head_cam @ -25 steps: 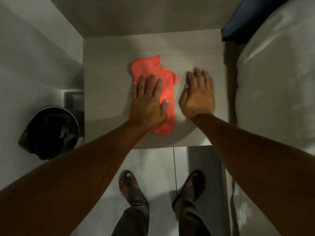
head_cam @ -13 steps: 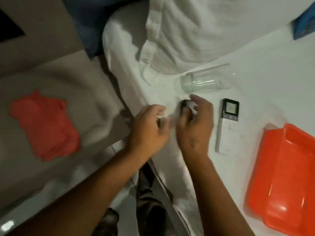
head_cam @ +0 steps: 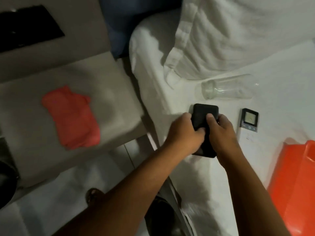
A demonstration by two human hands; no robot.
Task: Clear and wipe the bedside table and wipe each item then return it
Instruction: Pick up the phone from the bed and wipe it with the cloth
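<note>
Lying on the white bed sheet [head_cam: 196, 176], a flat black rectangular object [head_cam: 204, 114], possibly a phone or wallet, is gripped from both sides by two bare hands. Its upper end, with rounded corners, projects beyond the fingers, while its lower end shows below the palms; the middle is covered by the hands. The left hand [head_cam: 183, 133] is curled around the object's left edge, fingers wrapped tightly across its face. The right hand [head_cam: 221, 132] is closed on the right edge, with the thumb pressed flat on the dark top surface. Neither hand is spread open; both are clamped on the same item. Whether the object is lifted clear of the sheet or resting on it cannot be told. Its surface appears matte and plain, with no markings that can be made out.

Just right of the right hand, a white remote control [head_cam: 248, 125] with a small grey screen is laid on the sheet. Above it, a clear drinking glass [head_cam: 226, 90] is lying on its side near the white pillow [head_cam: 238, 34]. An orange plastic tray [head_cam: 293, 188] is seen at the right edge. To the left, the pale bedside table [head_cam: 109, 99] is seen, with a crumpled orange cloth [head_cam: 71, 116] resting on its top, well apart from both hands.
</note>
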